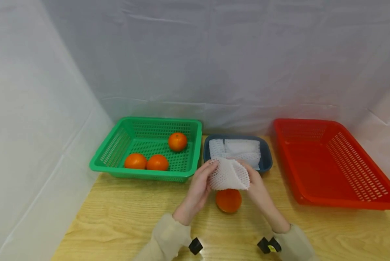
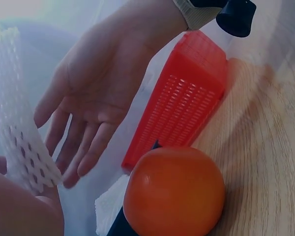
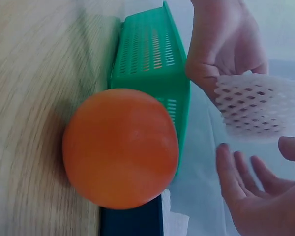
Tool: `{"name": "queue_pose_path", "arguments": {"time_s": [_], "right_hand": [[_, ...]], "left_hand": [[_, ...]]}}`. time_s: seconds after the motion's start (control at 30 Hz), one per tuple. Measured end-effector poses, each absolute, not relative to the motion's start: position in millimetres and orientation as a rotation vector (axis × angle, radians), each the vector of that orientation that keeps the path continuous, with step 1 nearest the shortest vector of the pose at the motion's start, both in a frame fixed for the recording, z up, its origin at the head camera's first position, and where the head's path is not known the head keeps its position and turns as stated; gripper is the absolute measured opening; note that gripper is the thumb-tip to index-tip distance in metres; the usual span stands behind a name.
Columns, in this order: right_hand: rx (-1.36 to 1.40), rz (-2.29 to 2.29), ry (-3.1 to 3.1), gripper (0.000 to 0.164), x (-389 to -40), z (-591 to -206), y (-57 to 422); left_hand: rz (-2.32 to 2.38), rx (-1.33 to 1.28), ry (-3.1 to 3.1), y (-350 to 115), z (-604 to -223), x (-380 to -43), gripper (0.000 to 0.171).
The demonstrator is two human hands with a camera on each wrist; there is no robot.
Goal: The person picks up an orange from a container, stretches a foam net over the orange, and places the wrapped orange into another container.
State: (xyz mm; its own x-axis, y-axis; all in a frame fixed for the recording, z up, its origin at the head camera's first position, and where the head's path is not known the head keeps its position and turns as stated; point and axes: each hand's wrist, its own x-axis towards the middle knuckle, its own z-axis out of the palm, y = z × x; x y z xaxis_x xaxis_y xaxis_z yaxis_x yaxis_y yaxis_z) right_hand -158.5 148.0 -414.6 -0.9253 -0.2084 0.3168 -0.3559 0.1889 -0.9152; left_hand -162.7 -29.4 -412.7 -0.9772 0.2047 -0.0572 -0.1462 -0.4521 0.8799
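Observation:
My left hand [image 1: 199, 185] grips a white foam net sleeve [image 1: 225, 174] by its left side, above the table. At the other side of the sleeve is my right hand [image 1: 256, 184]; in the right wrist view its fingers [image 3: 231, 172] are spread and loosely bent, a little apart from the mesh. One end of the sleeve gapes toward the right hand. Below the sleeve, a smooth round orange fruit [image 1: 229, 201] rests on the table between my forearms, its top partly covered by the sleeve in the head view.
A green basket [image 1: 146, 174] at the left holds three orange fruits. Behind my hands, a dark blue tray [image 1: 267, 159] contains more white foam nets [image 1: 243, 146]. The red basket [image 1: 315, 163] stands at the right. White sheeting [image 1: 195, 72] rises behind the wooden table [image 1: 123, 214].

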Motion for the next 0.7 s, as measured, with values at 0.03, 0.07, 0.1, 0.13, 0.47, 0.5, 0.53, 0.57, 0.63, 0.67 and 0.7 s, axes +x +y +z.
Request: {"name": "queue_pose_path", "arguments": {"time_s": [0.03,0.07,0.1,0.13,0.47,0.5,0.53,0.57,0.63,0.67,0.7], "right_hand": [[0.572,1.858,-2.362,0.041,-157.8,-413.7,148.5],[0.589,1.899,-2.383,0.043,-157.0,-413.1,148.7],[0.603,1.963,-2.39,0.044,-156.0,-412.7,148.8],[0.601,2.006,-2.407,0.045,-155.2,-412.7,148.9],[0.453,2.168,-2.444,0.04,-155.7,-410.9,148.5],[0.432,2.169,-2.44,0.037,-155.9,-410.9,148.4],[0.402,2.181,-2.435,0.035,-155.9,-410.8,148.5],[0.369,2.202,-2.43,0.034,-156.1,-410.9,148.4],[0.327,2.273,-2.406,0.032,-156.2,-411.2,148.0],[0.314,2.316,-2.39,0.033,-156.2,-411.4,147.7],[0.304,2.364,-2.371,0.033,-156.4,-411.8,147.7]], "left_hand": [[2.508,0.1,1.504,-28.6,-411.7,-162.2,0.025],[2.508,0.112,1.49,-27.8,-410.8,-161.8,0.022],[2.507,0.126,1.48,-27.1,-410.1,-161.6,0.021],[2.507,0.137,1.474,-26.5,-409.5,-161.4,0.02],[2.438,0.127,1.566,-25.6,-413.8,-163.9,0.035],[2.437,0.12,1.578,-25.4,-414.9,-163.9,0.037],[2.441,0.119,1.587,-25.2,-416.0,-163.8,0.038],[2.447,0.115,1.591,-24.9,-417.1,-163.6,0.038],[2.457,0.106,1.607,-24.3,-419.3,-162.6,0.036],[2.462,0.098,1.616,-23.9,-420.5,-162.2,0.033],[2.471,0.082,1.613,-23.5,-421.3,-161.4,0.028]]}}
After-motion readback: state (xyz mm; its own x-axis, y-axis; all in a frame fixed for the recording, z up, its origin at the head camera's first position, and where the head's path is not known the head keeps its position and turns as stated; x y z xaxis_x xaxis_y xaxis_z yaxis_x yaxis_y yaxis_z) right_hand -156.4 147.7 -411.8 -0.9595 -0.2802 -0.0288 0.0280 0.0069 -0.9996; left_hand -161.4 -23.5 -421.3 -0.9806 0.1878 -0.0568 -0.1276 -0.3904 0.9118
